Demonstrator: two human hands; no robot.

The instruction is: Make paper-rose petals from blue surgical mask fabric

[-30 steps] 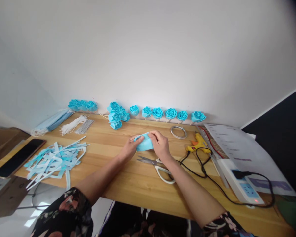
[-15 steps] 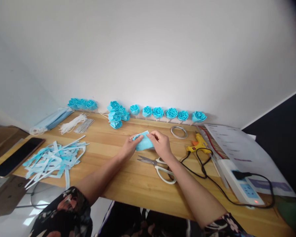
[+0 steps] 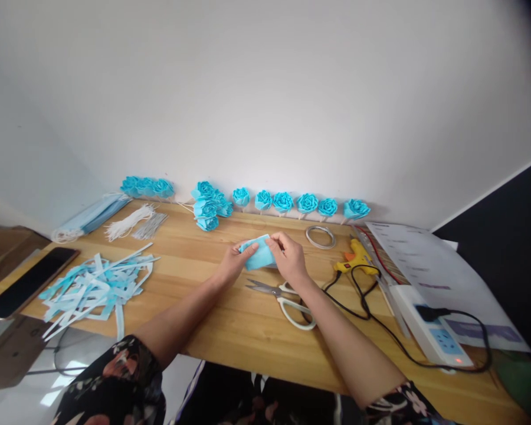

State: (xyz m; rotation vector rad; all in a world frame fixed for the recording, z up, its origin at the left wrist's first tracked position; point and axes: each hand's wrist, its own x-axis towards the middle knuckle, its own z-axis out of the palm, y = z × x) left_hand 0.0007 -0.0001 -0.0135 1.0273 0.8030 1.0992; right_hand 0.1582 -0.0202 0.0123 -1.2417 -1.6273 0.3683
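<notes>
Between my two hands is a folded piece of light blue fabric [image 3: 259, 255], held a little above the wooden table. My left hand [image 3: 235, 262] pinches its left edge, thumb on top. At the upper right corner, my right hand [image 3: 288, 255] grips it between thumb and fingers. Just below them lie scissors [image 3: 277, 291] with white handles, blades pointing left, partly covered by my right forearm. Behind my hands, several blue fabric flowers [image 3: 284, 202] on thin stems lean along the wall, and a bunch of them [image 3: 207, 206] lies further left.
On the left are a pile of cut strips [image 3: 100, 289], a phone [image 3: 30, 280], face masks [image 3: 91, 218], white cords [image 3: 130, 221] and thin wires [image 3: 150, 226]. To the right are a wire coil [image 3: 321, 245], yellow glue gun [image 3: 357, 258], its cable, a power strip [image 3: 433, 330] and printed paper [image 3: 446, 277].
Hardly anything differs. The blue fabric has tilted slightly between my fingers, while both hands keep their grip in nearly the same spot.
</notes>
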